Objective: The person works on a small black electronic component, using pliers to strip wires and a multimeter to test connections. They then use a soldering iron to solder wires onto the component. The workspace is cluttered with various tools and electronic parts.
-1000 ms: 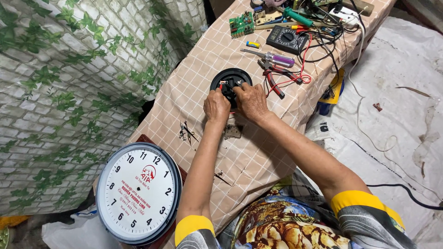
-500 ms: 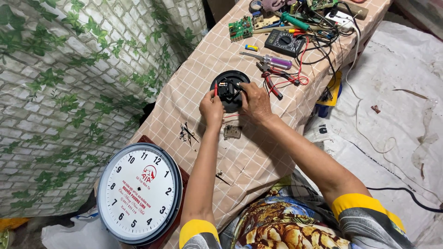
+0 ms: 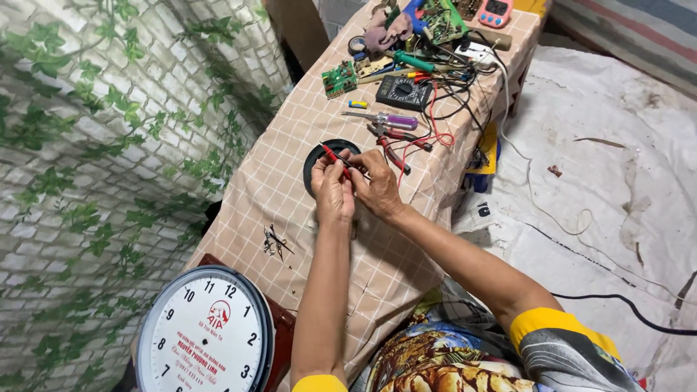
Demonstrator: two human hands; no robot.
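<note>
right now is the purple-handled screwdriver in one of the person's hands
No, the purple-handled screwdriver lies on the checked tablecloth beyond both hands, while the left hand holds a red probe over the black round part.

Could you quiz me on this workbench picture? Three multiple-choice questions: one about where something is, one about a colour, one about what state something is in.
1. Where does the wall clock stand?
A. by the bench's near end
B. among the tools at the far end
C. in the person's lap

2. What colour is the probe in the left hand?
A. blue
B. red
C. white

3. How do the hands stand?
A. both resting flat
B. one hanging free
C. both working over the black round part

Answers: 1 A, it stands low beside the checked cloth. 2 B, its tip shows red. 3 C, the right hand joins the left there.
</note>
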